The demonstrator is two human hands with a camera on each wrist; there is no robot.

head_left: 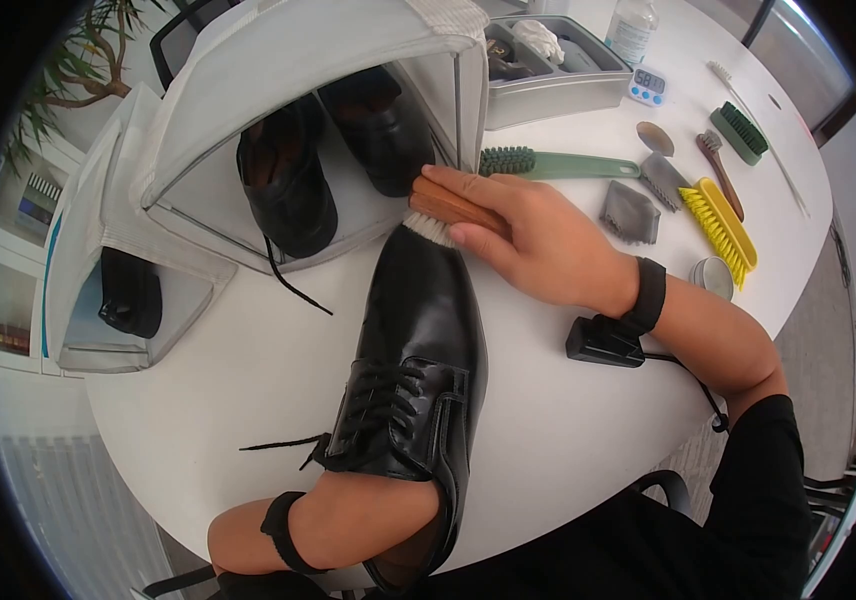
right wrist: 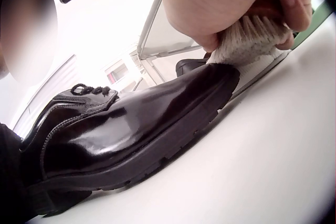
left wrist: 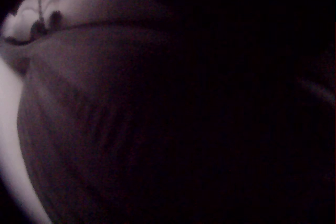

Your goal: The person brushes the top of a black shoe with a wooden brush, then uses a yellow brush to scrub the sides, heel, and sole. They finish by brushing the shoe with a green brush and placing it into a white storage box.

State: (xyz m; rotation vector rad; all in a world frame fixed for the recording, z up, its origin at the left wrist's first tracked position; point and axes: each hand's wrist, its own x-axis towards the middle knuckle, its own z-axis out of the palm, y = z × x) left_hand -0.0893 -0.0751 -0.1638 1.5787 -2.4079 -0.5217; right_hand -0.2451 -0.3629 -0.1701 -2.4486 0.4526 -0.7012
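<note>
A black lace-up dress shoe [head_left: 418,310] points away from me, its toe toward the fabric boxes. My left hand [head_left: 373,510] is pushed into the shoe's opening, so the fingers are hidden inside; the left wrist view is mostly dark. With my right hand [head_left: 553,240] I grip a wooden shoe brush [head_left: 458,207], thumb on one side and fingers on the other. Its pale bristles [right wrist: 252,40] are against the tip of the toe. In the right wrist view the shoe's sole [right wrist: 157,153] is close over the white table [right wrist: 273,145].
Two black shoes [head_left: 378,130] sit in a large white fabric box [head_left: 188,110]; a smaller box [head_left: 78,250] holds another. To the right lie a green-handled brush [head_left: 588,167], grey cloths [head_left: 631,211], a yellow brush [head_left: 718,230], a round tin [head_left: 713,277] and a timer [head_left: 647,87].
</note>
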